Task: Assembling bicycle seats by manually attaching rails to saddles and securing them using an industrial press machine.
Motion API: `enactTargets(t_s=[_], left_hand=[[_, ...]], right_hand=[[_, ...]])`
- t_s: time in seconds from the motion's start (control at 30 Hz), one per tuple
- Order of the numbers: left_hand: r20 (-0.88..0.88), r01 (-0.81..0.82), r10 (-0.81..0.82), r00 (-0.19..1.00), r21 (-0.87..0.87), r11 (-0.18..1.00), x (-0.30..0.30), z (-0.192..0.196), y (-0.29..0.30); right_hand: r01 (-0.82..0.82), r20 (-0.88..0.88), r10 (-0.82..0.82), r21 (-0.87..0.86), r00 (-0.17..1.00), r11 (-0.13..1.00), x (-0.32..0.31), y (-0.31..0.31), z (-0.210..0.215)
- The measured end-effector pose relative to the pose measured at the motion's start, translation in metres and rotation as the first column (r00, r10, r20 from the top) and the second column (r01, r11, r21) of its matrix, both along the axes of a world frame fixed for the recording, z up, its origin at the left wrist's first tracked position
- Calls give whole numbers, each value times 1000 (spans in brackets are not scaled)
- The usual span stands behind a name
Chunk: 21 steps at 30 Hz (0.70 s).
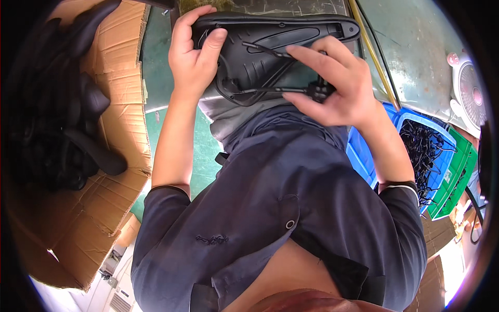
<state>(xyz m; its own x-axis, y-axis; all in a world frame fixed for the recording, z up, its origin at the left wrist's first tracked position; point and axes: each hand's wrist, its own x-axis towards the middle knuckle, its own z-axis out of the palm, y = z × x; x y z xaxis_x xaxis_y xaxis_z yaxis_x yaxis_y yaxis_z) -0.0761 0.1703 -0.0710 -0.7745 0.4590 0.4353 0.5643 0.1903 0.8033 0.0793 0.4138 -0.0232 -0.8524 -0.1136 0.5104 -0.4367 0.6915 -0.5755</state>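
Observation:
A black bicycle saddle lies underside up at the bench edge in front of my body, its narrow nose pointing right. My left hand grips the saddle's wide end, thumb on the underside and fingers round the outer edge. Over the same underside, my right hand holds a black saddle rail frame between thumb and fingers. Its two thin rods reach left across the saddle, and a dark clamp sits by my palm. Whether the rod ends are seated in the saddle I cannot tell.
At left stands an open cardboard box holding several black saddles. A blue bin of black metal parts is at right, beside a green bin. A yellow rod crosses the green bench near a white fan.

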Motion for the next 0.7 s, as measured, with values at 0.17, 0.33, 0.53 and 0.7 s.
enactTargets(t_s=[0.17, 0.33, 0.53, 0.7], left_hand=[[64, -126, 113, 992, 292, 948, 5, -16, 6], [62, -192, 183, 981, 247, 950, 9, -16, 12], [141, -203, 172, 975, 258, 944, 9, -13, 16], [30, -165, 163, 986, 207, 964, 6, -12, 18]], right_hand=[[15, -13, -15, 20, 1000, 1000, -18, -11, -9], [-57, 25, 55, 92, 998, 994, -22, -8, -1], [-167, -2, 169, 155, 986, 974, -45, -10, 4], [-219, -6, 222, 142, 975, 965, -55, -5, 7]])
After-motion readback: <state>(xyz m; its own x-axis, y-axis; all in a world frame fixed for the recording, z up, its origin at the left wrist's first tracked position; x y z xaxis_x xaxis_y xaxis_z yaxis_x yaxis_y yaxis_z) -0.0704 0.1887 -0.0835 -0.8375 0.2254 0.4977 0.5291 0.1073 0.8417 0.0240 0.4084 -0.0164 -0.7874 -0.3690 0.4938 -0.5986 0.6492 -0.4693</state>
